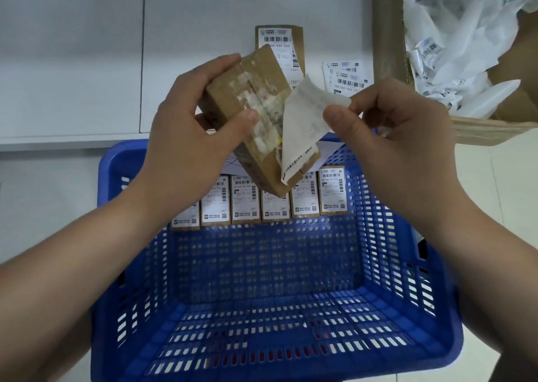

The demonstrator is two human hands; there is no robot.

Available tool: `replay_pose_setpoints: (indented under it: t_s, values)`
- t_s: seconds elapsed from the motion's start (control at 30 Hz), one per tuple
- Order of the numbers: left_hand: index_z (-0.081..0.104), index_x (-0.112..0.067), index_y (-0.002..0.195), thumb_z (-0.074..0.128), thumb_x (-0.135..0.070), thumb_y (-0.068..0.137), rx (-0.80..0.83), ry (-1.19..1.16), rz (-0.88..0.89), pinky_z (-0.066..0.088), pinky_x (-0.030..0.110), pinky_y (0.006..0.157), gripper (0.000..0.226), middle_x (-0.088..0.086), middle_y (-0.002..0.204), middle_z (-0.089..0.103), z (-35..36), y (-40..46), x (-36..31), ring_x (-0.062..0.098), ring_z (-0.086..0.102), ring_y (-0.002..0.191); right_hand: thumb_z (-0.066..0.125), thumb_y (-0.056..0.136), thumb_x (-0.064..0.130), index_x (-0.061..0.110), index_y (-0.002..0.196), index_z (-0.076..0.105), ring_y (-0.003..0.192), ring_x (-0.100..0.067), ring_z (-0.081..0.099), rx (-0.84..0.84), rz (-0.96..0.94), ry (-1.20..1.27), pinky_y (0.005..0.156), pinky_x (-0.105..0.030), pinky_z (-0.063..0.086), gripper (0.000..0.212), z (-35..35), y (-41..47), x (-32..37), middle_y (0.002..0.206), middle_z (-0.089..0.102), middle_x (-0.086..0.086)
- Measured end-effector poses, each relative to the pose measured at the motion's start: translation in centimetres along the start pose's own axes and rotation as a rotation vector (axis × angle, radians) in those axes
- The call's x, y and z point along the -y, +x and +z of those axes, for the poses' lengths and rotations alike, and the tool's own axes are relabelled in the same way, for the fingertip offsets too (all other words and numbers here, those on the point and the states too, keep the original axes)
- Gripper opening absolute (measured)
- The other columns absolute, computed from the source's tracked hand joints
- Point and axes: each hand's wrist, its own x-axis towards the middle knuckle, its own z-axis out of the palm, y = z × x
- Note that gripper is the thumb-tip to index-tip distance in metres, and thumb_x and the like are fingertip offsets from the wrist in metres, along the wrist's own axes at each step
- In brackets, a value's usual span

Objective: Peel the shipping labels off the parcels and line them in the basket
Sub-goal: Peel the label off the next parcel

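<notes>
The blue basket (407,265) lies open across its near floor; 6 labelled parcels (259,201) block its far wall, and a held parcel (250,102) hangs above them.

left hand (192,114) in clamped grip, right hand (387,131) in thumb-forefinger pinch

White table (87,47): labelled parcel (288,47), loose labels (346,76), cardboard box (387,32).

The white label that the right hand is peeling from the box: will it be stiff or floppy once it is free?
Probably floppy: the label already curls between the right hand and the box. Likely thin and tearable, since white scraps remain on the cardboard. Its back may be sticky and cling to fingers.
</notes>
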Motion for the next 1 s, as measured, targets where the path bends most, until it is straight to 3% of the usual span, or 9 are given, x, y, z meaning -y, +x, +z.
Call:
replay_pose_setpoints:
  t_s: [0.07,0.13,0.17,0.27,0.4,0.5,0.67,0.87,1.0]
  values:
    - [0.053,-0.035,0.145,0.073,-0.023,0.095,-0.007,0.020,0.014,0.062,0.039,0.090,0.055,-0.007,0.138,0.058,0.1,0.0,0.0,0.024,0.064,0.122,0.073,0.093,0.033,0.020,0.080,0.067,0.064,-0.013,0.059,0.046,0.083,0.096,0.057,-0.027,0.046,0.019,-0.1,0.0,0.2,0.071,0.068,0.012]
    - [0.053,-0.034,0.145,0.073,-0.024,0.095,-0.023,0.038,0.031,0.061,0.038,0.091,0.055,-0.008,0.138,0.057,0.3,-0.1,0.0,0.021,0.063,0.122,0.072,0.094,0.032,0.015,0.083,0.070,0.074,-0.036,0.063,0.087,0.148,0.185,0.063,-0.042,0.050,0.020,-0.2,-0.1,0.5,0.078,0.072,-0.002]
    - [0.053,-0.034,0.145,0.073,-0.023,0.095,-0.031,0.046,0.037,0.061,0.038,0.092,0.055,-0.008,0.138,0.057,0.4,-0.2,0.1,0.019,0.063,0.122,0.069,0.095,0.032,0.013,0.084,0.071,0.077,-0.035,0.064,0.102,0.170,0.216,0.067,-0.041,0.051,0.022,-0.2,-0.2,0.7,0.078,0.072,-0.005]
    - [0.054,-0.034,0.145,0.073,-0.025,0.094,-0.042,0.037,0.025,0.061,0.039,0.091,0.055,-0.008,0.136,0.057,0.7,-0.3,0.2,0.019,0.064,0.121,0.064,0.093,0.040,0.013,0.087,0.074,0.071,-0.011,0.058,0.152,0.203,0.229,0.065,-0.024,0.046,0.029,-0.3,-0.3,1.1,0.077,0.069,0.001]
    - [0.053,-0.039,0.142,0.072,-0.033,0.090,-0.033,0.032,0.038,0.061,0.040,0.090,0.055,-0.008,0.136,0.058,1.2,-0.6,0.0,0.020,0.064,0.122,0.078,0.081,0.052,0.027,0.097,0.067,0.082,-0.013,0.064,0.200,0.214,0.126,0.074,-0.031,0.054,0.032,0.2,-0.8,0.5,0.092,0.070,0.010]
    - [0.052,-0.041,0.141,0.072,-0.034,0.089,-0.039,0.039,0.060,0.060,0.038,0.094,0.056,-0.011,0.136,0.056,1.8,-0.9,-0.1,0.013,0.060,0.126,0.083,0.075,0.051,0.022,0.106,0.059,0.089,-0.014,0.061,0.222,0.114,0.057,0.077,-0.024,0.051,0.049,0.8,-1.4,0.3,0.096,0.066,0.008]
    - [0.050,-0.039,0.141,0.071,-0.036,0.088,-0.030,0.049,0.083,0.057,0.040,0.099,0.057,-0.010,0.138,0.054,2.4,-1.3,-0.2,0.010,0.056,0.130,0.081,0.077,0.051,0.019,0.108,0.057,0.085,-0.014,0.060,0.175,-0.001,0.000,0.075,-0.033,0.052,0.051,1.6,-1.9,-0.1,0.091,0.064,0.007]
    - [0.052,-0.035,0.144,0.072,-0.033,0.089,-0.065,0.062,0.080,0.057,0.037,0.100,0.058,-0.010,0.137,0.054,2.1,-1.1,0.0,0.007,0.055,0.128,0.077,0.089,0.019,0.023,0.098,0.057,0.075,-0.015,0.062,0.071,-0.041,0.065,0.069,-0.025,0.052,0.022,2.0,-1.8,-0.2,0.080,0.066,0.008]
    - [0.053,-0.034,0.145,0.072,-0.033,0.090,-0.070,0.062,0.059,0.058,0.036,0.098,0.058,-0.009,0.137,0.056,1.1,-0.6,-0.2,0.010,0.059,0.125,0.072,0.092,0.010,0.022,0.107,0.062,0.071,-0.011,0.064,0.050,-0.078,0.074,0.070,-0.019,0.051,0.021,1.1,-0.9,-1.1,0.077,0.066,0.009]
